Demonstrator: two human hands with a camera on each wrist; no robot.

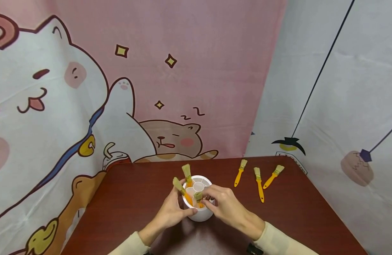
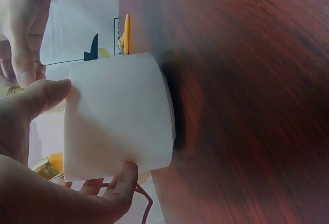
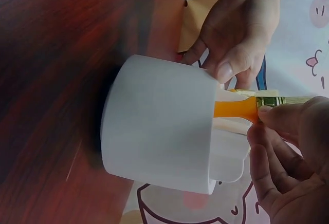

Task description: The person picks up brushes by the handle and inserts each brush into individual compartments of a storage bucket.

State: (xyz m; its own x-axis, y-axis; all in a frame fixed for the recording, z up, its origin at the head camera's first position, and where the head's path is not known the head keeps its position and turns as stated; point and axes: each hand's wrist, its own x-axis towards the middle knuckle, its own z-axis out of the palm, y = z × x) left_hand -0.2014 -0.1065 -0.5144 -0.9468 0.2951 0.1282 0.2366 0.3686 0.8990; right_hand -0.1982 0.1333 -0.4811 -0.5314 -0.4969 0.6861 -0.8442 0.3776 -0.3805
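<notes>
At its 8 o'clock the left grip (image 1: 174, 210) curls round the white cup (image 1: 200, 215), thumb by the rim; at 4 o'clock the right grip (image 1: 227, 204) pinches a brush (image 3: 236, 109). The cup wall hides the brush's lower handle; sleeves (image 1: 279, 241) run out of view.

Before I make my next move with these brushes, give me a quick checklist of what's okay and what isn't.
1. Left hand's grip on the cup: ok, it holds the side and rim.
2. Right hand's grip on its brush: ok, pinched near the metal band.
3. Handle inside the rim: ok, its lower part is in the cup.
4. Handle touching bottom: cannot tell, the wall hides it.
5. Right hand free for another brush: not ok, it's occupied.
6. Loose brushes uncovered: ok, three lie on the table.
</notes>
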